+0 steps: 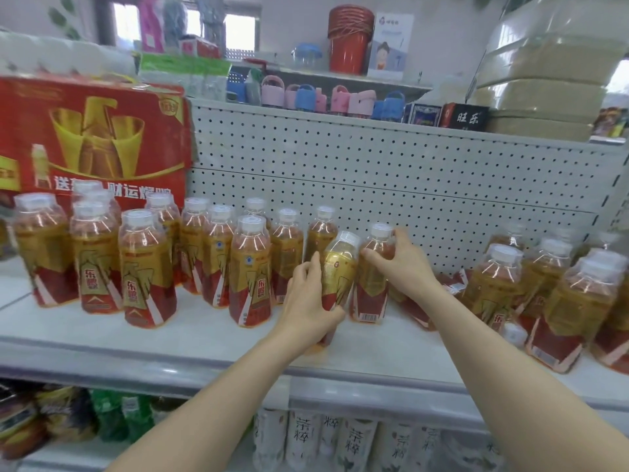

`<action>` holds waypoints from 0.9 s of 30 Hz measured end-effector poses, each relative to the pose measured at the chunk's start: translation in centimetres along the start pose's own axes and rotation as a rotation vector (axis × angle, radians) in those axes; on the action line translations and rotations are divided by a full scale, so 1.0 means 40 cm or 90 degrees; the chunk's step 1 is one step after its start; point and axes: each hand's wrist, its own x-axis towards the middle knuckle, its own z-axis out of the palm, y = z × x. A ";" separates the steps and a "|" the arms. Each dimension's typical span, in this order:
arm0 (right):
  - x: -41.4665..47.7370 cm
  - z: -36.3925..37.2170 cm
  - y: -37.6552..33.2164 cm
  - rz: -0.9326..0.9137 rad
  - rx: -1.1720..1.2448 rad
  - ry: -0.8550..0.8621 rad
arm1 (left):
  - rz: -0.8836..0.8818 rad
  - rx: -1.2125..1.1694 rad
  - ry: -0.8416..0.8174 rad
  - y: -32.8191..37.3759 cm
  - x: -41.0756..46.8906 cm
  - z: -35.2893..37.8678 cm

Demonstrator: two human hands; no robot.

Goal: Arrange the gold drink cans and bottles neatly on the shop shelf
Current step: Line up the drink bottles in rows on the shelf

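Gold 东鹏 bottles point(250, 270): left hand point(308, 301) grips one tilted, right hand point(398, 264) another.

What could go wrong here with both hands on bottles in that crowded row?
1. The left hand grips a tilted bottle near the front edge of the shelf; a slip could send it off.
2. The right hand holds an upright bottle right beside it; bumping the two might topple close neighbours.
3. Fallen bottles lie beside the right forearm and could roll if nudged.
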 end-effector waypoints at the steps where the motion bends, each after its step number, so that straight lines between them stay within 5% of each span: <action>1: 0.003 0.004 0.002 0.002 0.007 0.002 | 0.009 -0.017 0.016 -0.001 -0.009 0.001; 9: 0.038 0.025 0.005 -0.002 0.029 0.002 | 0.011 -0.081 0.116 -0.002 -0.028 0.015; 21: 0.080 0.028 0.033 0.001 0.099 -0.040 | 0.147 0.129 0.156 0.045 0.027 -0.080; 24: 0.094 0.003 0.102 0.070 -0.089 -0.017 | 0.163 0.164 0.129 0.062 0.045 -0.094; 27: 0.092 0.006 0.160 0.129 -0.370 -0.153 | 0.164 0.166 0.125 0.066 0.044 -0.099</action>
